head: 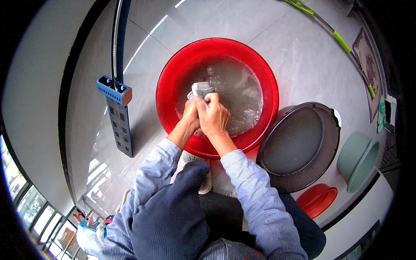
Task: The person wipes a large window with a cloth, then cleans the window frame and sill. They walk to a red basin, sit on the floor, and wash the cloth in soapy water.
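Both hands meet over the cloudy, sudsy water [239,87] in a round red plastic basin [268,81]. A small wet grey-and-white item [201,89] sticks out beyond their fingertips; the fingers cover much of it, and I cannot tell its exact kind. My left hand [191,112] presses against its near left side. Closed around it from the right is my right hand [214,115], with the thumbs close together. The item is held above the water at the basin's left half.
At right, a dark oval tub [295,146] leans beside the basin. Beyond it lie a green ribbed basin [354,159] and a small red basin [317,200]. A flat mop with a blue head [114,91] stands at left. A green-and-silver pole [341,40] lies at upper right.
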Demonstrator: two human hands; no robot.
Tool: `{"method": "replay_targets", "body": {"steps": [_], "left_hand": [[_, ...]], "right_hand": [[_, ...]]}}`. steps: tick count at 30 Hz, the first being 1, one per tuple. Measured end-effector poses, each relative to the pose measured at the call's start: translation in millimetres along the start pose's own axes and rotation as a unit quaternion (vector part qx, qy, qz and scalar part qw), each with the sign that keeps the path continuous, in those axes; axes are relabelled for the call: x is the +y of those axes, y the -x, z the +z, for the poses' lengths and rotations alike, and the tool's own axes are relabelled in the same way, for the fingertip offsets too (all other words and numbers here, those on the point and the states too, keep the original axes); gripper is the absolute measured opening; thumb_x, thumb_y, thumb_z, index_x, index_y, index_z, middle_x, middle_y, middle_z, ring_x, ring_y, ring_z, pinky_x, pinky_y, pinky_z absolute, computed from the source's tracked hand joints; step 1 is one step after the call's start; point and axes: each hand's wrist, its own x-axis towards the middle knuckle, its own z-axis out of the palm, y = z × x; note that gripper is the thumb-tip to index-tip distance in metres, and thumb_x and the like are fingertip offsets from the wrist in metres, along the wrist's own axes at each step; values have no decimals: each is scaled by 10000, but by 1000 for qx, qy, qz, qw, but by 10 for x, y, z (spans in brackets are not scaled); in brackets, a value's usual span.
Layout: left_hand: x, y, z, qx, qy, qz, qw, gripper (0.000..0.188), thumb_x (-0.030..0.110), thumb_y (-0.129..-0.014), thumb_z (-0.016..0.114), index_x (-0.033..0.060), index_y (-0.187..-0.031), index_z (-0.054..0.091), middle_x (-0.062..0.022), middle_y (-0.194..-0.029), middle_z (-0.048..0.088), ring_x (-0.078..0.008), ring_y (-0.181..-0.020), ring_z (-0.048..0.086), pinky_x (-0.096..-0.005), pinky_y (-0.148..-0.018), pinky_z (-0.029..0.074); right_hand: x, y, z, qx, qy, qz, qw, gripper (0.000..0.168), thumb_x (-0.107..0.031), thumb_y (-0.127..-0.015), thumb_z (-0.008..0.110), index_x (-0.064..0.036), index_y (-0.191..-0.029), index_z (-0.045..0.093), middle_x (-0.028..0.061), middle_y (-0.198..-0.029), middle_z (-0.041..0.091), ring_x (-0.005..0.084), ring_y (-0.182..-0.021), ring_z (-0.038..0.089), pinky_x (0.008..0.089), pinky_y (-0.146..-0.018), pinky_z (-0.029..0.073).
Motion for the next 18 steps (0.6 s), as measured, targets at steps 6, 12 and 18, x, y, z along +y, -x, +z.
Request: {"method": "replay_targets", "body": {"steps": [6,12,18], "left_hand": [[53,178,514,117,-6,-1,993,384,457,-897,564,83,-966,617,-58,-874,630,-175,-742,604,-368,-664,503],[22,81,110,58,-37,40,997,359,427,-909,541,80,-896,635,-31,-777,590,-147,-669,553,-322,-616,476],[43,269,467,69,-116,37,990,295,340,-896,557,53,-915,621,-44,-806,624,-148,-693,592,-321,-616,488]], "right_hand": [[256,-240,-19,23,42,41,998,409,-432,-906,502,-54,-769,577,245,-685,612,430,-659,611,523,-594,451],[91,95,74,22,1,-45,999,354,-330,-932,478,-39,-754,574,255,-657,578,445,-639,587,526,-558,430],[362,-24,-47,66,0,-20,998,332,-324,-929,480,-49,-766,567,241,-641,589,445,-614,589,541,-543,433]]}}
